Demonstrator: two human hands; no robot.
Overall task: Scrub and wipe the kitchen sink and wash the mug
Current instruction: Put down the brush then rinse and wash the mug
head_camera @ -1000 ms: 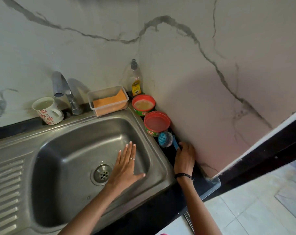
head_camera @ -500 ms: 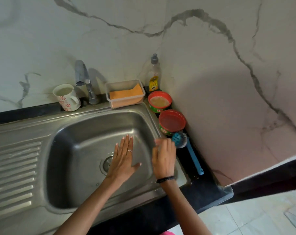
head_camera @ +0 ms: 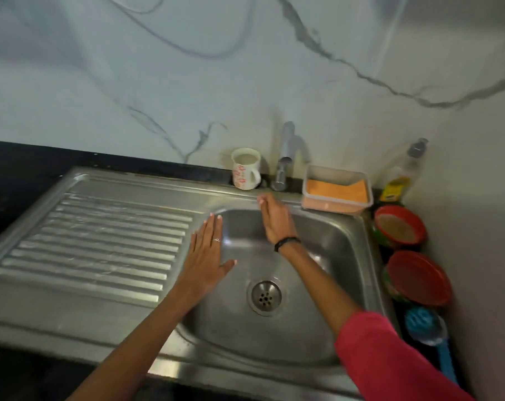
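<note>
**Kitchen sink station: both hands empty over the basin**

Head view, the only one.

- Sink (head_camera: 343, 235): stainless steel, single basin with a round perforated drain (head_camera: 266, 297) in its floor. A ribbed drainboard (head_camera: 101, 244) adjoins the basin on the left. The unit is set into a dark counter (head_camera: 17, 166).
- Mug (head_camera: 244, 168): white with a red flower pattern, upright on the back ledge just left of the tap, handle turned toward the right. Neither hand touches it.
- Tap (head_camera: 284, 157): chrome, at the back rim, between the mug and the clear tub.
- Left hand (head_camera: 205, 250): palm down, fingers straight and close together, thumb spread out toward the basin; it lies over the edge between drainboard and basin and holds nothing. A ring shows on one finger.
- Right hand (head_camera: 275, 219): reaching across the basin toward the back rim, fingers straight and together, fingertips at the rim just right of the mug, nothing held. Dark band at the wrist; pink sleeve (head_camera: 390, 360) on the upper arm.
- Clear tub (head_camera: 336, 189): rectangular, orange contents, on the back right corner of the sink.
- Soap bottle (head_camera: 401, 175): clear, yellow label, in the corner against the wall.
- Two red round tubs (head_camera: 399, 227), (head_camera: 418, 277): along the right edge, one in front of the other.
- Blue brush (head_camera: 426, 322): lying in front of the nearer tub, handle pointing toward the viewer.
- Wall (head_camera: 187, 82): white marble with grey veins.
</note>
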